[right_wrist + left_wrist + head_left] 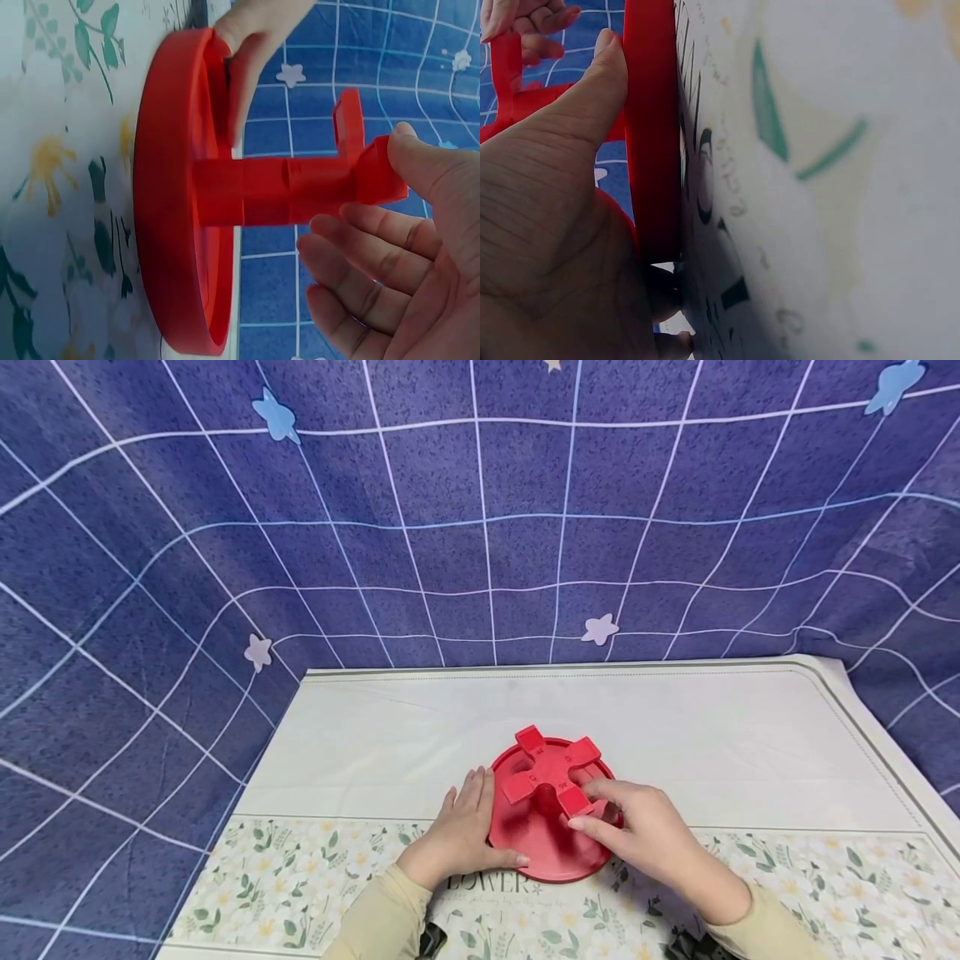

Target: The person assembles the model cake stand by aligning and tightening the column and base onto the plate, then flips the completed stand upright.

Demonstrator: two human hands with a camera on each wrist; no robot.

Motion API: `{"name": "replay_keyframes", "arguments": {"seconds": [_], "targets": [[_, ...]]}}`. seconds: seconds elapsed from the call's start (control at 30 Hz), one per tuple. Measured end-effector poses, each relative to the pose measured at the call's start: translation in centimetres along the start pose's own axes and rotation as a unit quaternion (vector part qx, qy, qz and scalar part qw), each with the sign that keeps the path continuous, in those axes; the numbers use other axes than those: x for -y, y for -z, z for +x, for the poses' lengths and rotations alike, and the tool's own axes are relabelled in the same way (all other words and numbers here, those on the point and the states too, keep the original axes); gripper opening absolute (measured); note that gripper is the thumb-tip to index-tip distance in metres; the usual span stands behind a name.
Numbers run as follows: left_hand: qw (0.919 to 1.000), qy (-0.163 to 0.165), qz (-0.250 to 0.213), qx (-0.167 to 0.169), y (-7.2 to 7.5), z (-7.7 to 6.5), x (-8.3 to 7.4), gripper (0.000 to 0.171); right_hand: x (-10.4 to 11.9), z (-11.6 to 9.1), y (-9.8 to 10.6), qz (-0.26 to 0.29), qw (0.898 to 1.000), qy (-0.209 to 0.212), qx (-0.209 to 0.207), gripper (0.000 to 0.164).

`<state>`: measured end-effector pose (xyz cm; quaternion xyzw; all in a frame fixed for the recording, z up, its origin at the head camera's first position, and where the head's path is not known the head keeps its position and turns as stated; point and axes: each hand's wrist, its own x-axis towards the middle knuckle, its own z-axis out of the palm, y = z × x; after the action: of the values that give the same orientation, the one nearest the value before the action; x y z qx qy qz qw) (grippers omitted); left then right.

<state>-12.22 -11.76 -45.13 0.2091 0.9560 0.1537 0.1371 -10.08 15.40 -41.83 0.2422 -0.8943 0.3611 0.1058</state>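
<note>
I sit at a table [420,735] covered with a pale cloth that has a flower print along the near edge. On this cloth, close to me and near the middle, lies a round red base [543,843]. It lies flat, partly over the printed letters of the cloth. From its centre a red post rises, and on top of the post sits a red cross piece [552,771] with four short arms.

My left hand [461,831] rests at the left side of the base. The fingers are straight and lie on the cloth beside the rim, and my thumb [592,97] presses flat against the red rim. The hand is not closed around anything.

My right hand [637,835] is at the right side, at the arm of the cross piece that points toward me. In the right wrist view my thumb touches the end of this arm from one side, and my fingers [352,255] curl under it from the other side, so I pinch it lightly.

Behind the table hangs a blue curtain [480,510] with white grid lines and small stars.
</note>
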Motion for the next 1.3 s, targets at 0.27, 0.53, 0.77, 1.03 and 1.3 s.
{"name": "replay_keyframes", "arguments": {"seconds": [0.27,0.53,0.77,1.03,1.3], "targets": [[1.0000,0.002,-0.002,-0.001,-0.1,0.0,0.0,0.125,0.5,0.1,-0.6,-0.014,1.000,0.010,0.000,0.035],[0.9999,0.006,-0.009,0.004,-0.2,-0.1,0.1,0.125,0.5,0.2,0.0,-0.028,0.999,0.026,-0.031,0.031],[1.0000,0.006,-0.004,0.005,-0.2,0.0,0.2,0.126,-1.0,1.2,1.2,-0.062,0.987,0.024,-0.146,0.021],[1.0000,0.003,0.001,0.004,-0.4,0.1,0.2,0.126,-2.8,1.7,1.4,-0.008,0.997,-0.008,-0.077,0.033],[1.0000,0.004,-0.003,0.001,-0.2,0.1,0.2,0.127,-3.1,1.5,1.4,0.033,0.997,-0.045,-0.047,0.026]]}}
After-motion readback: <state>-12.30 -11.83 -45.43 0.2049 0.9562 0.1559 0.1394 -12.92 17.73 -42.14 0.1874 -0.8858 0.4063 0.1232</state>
